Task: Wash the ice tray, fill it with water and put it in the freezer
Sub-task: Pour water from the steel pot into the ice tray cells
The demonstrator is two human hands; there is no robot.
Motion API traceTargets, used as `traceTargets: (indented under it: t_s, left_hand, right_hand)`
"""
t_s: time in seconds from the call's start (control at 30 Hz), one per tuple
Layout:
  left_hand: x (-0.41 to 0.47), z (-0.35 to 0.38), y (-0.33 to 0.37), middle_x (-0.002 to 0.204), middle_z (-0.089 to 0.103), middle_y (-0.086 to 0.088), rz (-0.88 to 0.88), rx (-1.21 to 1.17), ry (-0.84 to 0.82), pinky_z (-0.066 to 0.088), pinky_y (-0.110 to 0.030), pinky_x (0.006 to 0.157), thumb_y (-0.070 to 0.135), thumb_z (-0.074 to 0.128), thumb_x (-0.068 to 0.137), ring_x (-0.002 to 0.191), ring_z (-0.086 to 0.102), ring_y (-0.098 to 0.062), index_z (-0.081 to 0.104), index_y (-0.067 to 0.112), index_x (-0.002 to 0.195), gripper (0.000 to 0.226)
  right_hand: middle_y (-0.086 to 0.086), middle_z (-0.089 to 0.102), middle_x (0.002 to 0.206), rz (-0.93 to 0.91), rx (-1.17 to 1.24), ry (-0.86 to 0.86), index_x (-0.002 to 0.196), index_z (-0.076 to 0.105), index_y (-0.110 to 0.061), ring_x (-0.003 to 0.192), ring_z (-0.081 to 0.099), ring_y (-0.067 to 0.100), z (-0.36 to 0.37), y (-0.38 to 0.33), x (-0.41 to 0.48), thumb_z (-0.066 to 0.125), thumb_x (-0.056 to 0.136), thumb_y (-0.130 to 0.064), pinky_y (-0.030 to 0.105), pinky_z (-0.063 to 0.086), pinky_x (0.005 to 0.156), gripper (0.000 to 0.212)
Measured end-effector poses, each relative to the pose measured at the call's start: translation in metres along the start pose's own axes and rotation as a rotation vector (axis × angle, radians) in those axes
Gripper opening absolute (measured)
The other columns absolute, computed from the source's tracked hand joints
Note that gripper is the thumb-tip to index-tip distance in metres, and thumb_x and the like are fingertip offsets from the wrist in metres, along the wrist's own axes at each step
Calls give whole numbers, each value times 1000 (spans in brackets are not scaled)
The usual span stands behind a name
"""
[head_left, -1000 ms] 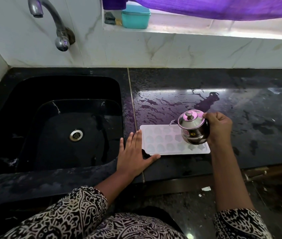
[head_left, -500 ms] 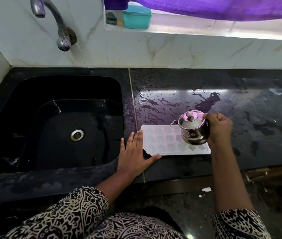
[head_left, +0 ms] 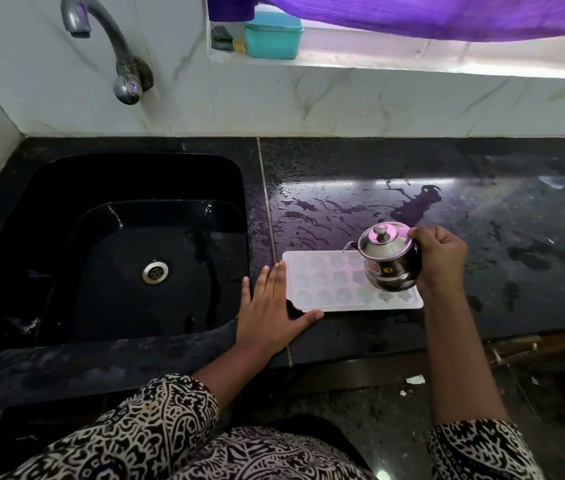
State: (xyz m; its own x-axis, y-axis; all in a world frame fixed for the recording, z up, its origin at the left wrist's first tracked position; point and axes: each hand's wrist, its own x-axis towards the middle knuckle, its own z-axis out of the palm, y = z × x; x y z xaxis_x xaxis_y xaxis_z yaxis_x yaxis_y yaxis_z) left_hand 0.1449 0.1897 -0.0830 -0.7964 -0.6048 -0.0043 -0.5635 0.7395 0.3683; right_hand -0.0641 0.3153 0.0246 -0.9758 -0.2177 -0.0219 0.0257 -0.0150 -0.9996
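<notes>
I have the tray [head_left: 326, 282] lying flat on the wet counter [head_left: 482, 209], just right of the sink [head_left: 118, 244], its left end against my left hand [head_left: 270, 310]. That hand lies flat and spread on the counter, holding nothing; its fingers [head_left: 276, 278] touch the tray's short edge and the thumb reaches along the near corner. My right hand [head_left: 442, 258] is closed around a small steel pot [head_left: 386, 258] with a knobbed lid, held over the tray's right end with its thin spout pointing left across the cells. I cannot tell whether water is running from the spout, nor how full the cells are — they look pale and glossy, no more. I judge this the filling step, and the risks come from there. The pot hides the cells beneath it, so I could overfill those and flood the rim. The counter is slick with puddles; a nudge from the pot's base could slide the tray, and only my left hand braces it, on one side. Tip too far and the lid might slip, dumping water at once. Later, a brim-full shallow tray will slosh on the way to the freezer — better to stop short of the rims.
</notes>
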Motion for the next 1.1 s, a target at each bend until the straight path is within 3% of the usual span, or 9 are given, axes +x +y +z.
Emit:
traceTargets:
  t_s: [0.57, 0.8, 0.93, 1.1]
  left_hand:
    - [1, -1, 1, 163, 10, 4, -4, 8, -3, -6, -46, 120, 91, 17, 71, 150, 0, -14, -1, 18, 155, 112]
    - [1, 1, 0, 162, 14, 3, -5, 34, 10, -2, -47, 120, 92, 12, 69, 150, 5, -16, 3, 17, 155, 115]
    - [1, 2, -1, 162, 15, 2, 2, 31, 16, -1, -47, 120, 93, 11, 69, 150, 5, -16, 4, 17, 155, 116]
    - [1, 2, 0, 162, 14, 3, -3, 40, 18, -2, -46, 119, 95, 2, 64, 150, 5, -16, 3, 17, 155, 120]
  right_hand:
    - [4, 39, 54, 37, 17, 3, 53, 43, -14, 52, 36, 13, 0, 3, 3, 62, 77, 0, 23, 37, 50, 33]
    - [-8, 50, 44, 114, 244, 29, 57, 49, -13, 48, 44, 9, -2, -3, 2, 57, 77, 2, 17, 39, 49, 26]
    - [-3, 52, 51, 156, 325, 66, 55, 53, -16, 55, 47, 14, -10, -5, 4, 60, 74, 0, 26, 40, 60, 26]
    - [-8, 50, 42, 104, 330, 68, 60, 50, -12, 44, 45, 8, -15, -12, 3, 56, 78, 3, 15, 39, 47, 24]
